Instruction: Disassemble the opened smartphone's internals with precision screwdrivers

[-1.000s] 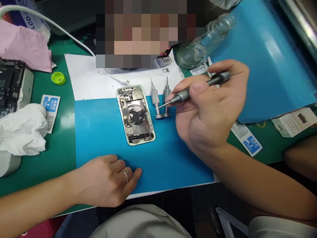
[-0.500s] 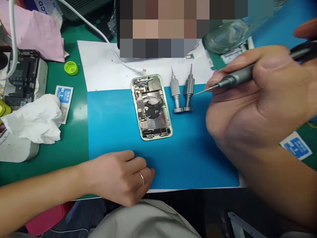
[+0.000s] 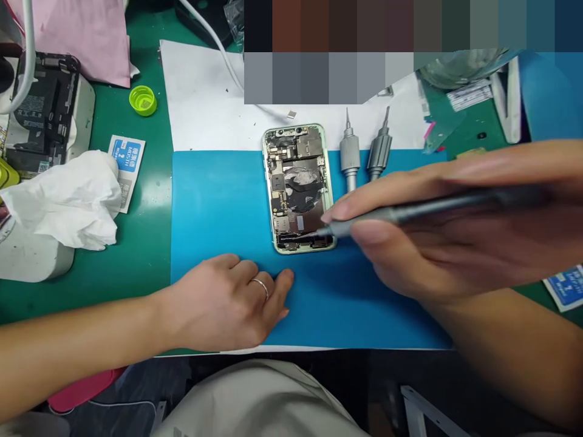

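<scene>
An opened phone (image 3: pixel 300 188) with its inner boards bare lies on the blue mat (image 3: pixel 218 200). My right hand (image 3: pixel 423 237) grips a grey screwdriver (image 3: pixel 373 220) like a pen. Its thin tip points at the phone's lower end; whether it touches cannot be made out. Below the phone, my left hand (image 3: pixel 232 300) rests on the mat with its fingers curled in and a ring on one of them. I see nothing in it. Two more screwdrivers, a light grey one (image 3: pixel 350 152) and a dark grey one (image 3: pixel 379 149), stand right of the phone, partly hidden by my right hand.
White paper (image 3: pixel 200 97) lies behind the mat, with a white cable (image 3: pixel 223 57) reaching over it. Left are a crumpled tissue (image 3: pixel 68 200), a wipe packet (image 3: pixel 126 173), a green cap (image 3: pixel 143 101) and another opened phone (image 3: pixel 43 109). A glass container (image 3: pixel 464 67) stands back right.
My right hand has come left and turned, bringing the screwdriver's tip over the phone's lower end. My left hand stays on the mat, its index finger a little more extended. The view has shifted.
</scene>
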A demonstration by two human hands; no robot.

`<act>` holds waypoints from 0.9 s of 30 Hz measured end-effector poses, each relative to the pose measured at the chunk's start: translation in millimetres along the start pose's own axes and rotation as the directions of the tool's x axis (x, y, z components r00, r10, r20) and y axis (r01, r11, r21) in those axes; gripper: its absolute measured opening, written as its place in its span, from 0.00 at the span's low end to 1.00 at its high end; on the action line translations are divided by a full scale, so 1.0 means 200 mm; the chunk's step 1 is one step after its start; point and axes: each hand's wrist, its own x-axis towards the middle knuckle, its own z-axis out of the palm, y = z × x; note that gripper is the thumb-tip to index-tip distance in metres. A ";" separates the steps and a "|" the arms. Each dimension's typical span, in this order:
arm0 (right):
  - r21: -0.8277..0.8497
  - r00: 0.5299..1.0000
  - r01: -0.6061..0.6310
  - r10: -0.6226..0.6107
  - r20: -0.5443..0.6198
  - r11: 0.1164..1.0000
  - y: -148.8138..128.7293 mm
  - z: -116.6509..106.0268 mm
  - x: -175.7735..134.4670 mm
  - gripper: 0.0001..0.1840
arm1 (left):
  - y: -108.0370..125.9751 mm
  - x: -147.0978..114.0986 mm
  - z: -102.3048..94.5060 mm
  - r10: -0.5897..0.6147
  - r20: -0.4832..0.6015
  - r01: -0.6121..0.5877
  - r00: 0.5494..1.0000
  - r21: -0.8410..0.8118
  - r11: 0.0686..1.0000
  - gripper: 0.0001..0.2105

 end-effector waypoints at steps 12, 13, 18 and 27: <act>-0.053 0.830 0.450 -0.395 0.393 0.892 -0.06 0.06 0.02 0.23 | 0.00 0.01 0.01 -0.040 0.003 0.040 0.999 -0.004 0.999 0.15; -0.058 0.809 0.473 -0.408 0.422 0.879 -0.05 0.04 0.02 0.23 | 0.00 0.01 0.01 -0.040 0.000 0.040 0.999 -0.008 0.999 0.15; -0.041 0.823 0.437 -0.381 0.420 0.899 -0.06 0.07 0.02 0.27 | -0.01 0.01 0.01 -0.032 0.012 0.032 0.999 -0.002 0.999 0.15; 0.000 0.867 0.276 -0.249 0.431 0.961 -0.08 0.04 0.05 0.22 | -0.01 0.02 0.00 -0.034 0.025 0.034 0.999 -0.034 0.999 0.15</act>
